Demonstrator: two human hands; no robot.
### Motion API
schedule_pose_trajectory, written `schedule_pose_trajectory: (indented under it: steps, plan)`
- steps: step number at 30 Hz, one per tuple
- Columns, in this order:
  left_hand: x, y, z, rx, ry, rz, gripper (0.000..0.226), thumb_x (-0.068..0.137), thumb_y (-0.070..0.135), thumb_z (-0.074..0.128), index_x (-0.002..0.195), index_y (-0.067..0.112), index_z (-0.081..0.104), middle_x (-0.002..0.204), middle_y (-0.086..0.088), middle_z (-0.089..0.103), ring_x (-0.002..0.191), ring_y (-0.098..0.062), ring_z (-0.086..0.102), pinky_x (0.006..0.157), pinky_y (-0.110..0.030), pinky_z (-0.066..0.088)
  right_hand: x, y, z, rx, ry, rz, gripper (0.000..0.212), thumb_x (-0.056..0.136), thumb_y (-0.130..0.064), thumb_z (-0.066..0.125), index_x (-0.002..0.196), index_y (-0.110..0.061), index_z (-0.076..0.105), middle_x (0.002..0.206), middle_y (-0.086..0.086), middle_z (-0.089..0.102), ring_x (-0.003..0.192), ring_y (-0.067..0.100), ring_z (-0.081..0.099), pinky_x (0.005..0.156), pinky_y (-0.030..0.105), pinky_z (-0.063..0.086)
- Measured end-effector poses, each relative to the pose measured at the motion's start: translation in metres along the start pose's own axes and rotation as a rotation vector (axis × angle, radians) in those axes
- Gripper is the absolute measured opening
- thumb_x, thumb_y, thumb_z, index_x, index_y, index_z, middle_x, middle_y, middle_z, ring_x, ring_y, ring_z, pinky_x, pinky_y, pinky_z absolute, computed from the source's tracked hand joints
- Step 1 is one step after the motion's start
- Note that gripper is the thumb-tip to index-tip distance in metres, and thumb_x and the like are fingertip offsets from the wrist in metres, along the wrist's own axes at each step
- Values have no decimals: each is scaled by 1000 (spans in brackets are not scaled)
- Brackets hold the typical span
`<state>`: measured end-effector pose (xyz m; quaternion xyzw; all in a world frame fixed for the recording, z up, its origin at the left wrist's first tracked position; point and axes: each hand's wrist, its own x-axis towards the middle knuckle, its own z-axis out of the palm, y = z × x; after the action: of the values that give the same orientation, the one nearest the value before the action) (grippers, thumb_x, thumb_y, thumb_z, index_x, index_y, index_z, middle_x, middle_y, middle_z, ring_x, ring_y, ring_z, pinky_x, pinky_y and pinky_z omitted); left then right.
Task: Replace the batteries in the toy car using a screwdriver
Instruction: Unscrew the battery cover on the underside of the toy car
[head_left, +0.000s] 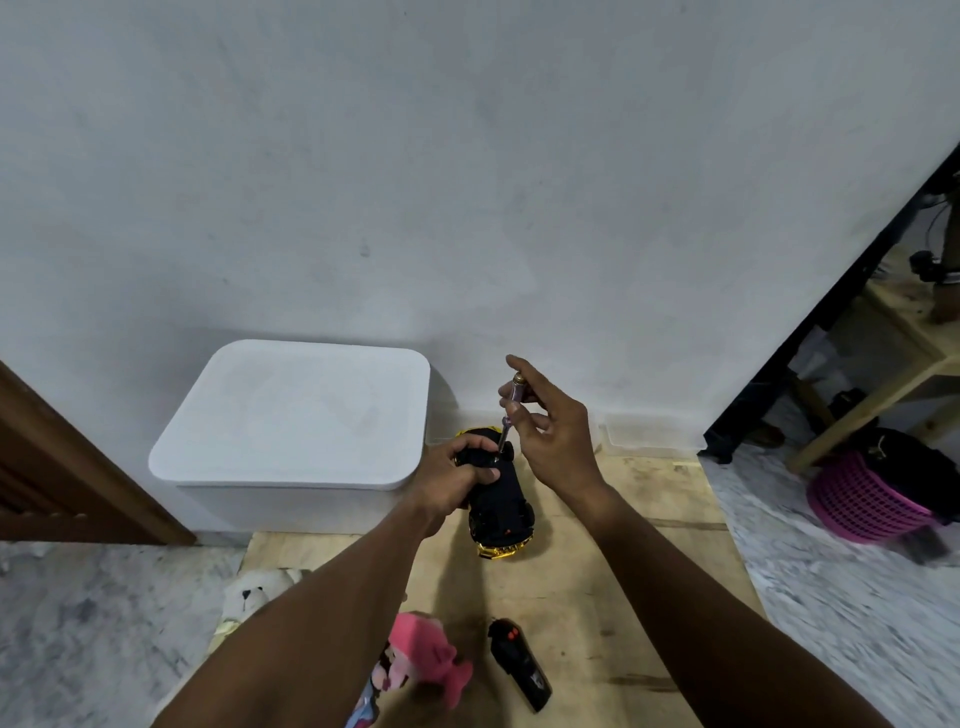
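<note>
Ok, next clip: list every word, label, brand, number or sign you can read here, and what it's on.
None can be read.
Remote control: red marks near its top and a pale patch lower down, too small and blurred to read.
Toy car underside: a small red spot, no legible text.
Screwdriver, white box and pink plush: no visible lettering.
</note>
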<state>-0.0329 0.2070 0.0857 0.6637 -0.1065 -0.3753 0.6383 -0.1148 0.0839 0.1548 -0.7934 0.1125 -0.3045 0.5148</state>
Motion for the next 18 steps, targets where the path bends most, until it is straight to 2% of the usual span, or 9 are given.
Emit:
schedule_pose_trajectory:
  steps: [2,5,8,12,15,18]
  plan:
    - [0,1,-1,-10,-5,-1,32,80,-4,72,96,23,71,106,-7,71,83,-20,70,58,-28,55,-1,-1,0,1,14,-20,36,93,-6,62,124,-25,63,100,0,65,102,13,67,74,29,60]
    - [2,3,-2,1,-17,-3,32,79,-3,72,96,24,71,111,-9,70,88,-23,70,59,-29,55,-1,-1,0,13,70,-60,31,85,-10,75,113,-21,68,97,2,59,92,17,66,69,32,61]
    - [2,1,-3,6,-9,-7,32,79,-4,72,97,24,71,112,-10,70,88,-25,69,62,-32,57,2,1,0,5,63,-29,39,88,-4,70,122,-22,66,92,2,58,87,13,64,68,37,62]
    - [3,-2,-3,-6,-4,-15,34,79,-7,71,96,22,71,113,-12,69,90,-26,69,68,-37,58,3,2,1,54,50,27,56,93,1,60,138,-31,52,97,2,63,91,17,66,72,36,62]
    - [3,-1,-3,-8,4,-16,35,79,-8,70,97,22,71,113,-12,70,91,-26,69,71,-40,60,0,2,-2,40,42,41,48,94,-1,58,132,-30,57,103,0,67,100,14,68,76,37,62]
    - [5,0,-3,-2,2,-19,35,79,-7,71,97,23,71,112,-11,71,94,-27,70,75,-42,60,-2,3,-4,-14,35,-41,44,89,-3,67,127,-26,63,102,-1,62,102,16,65,74,39,62]
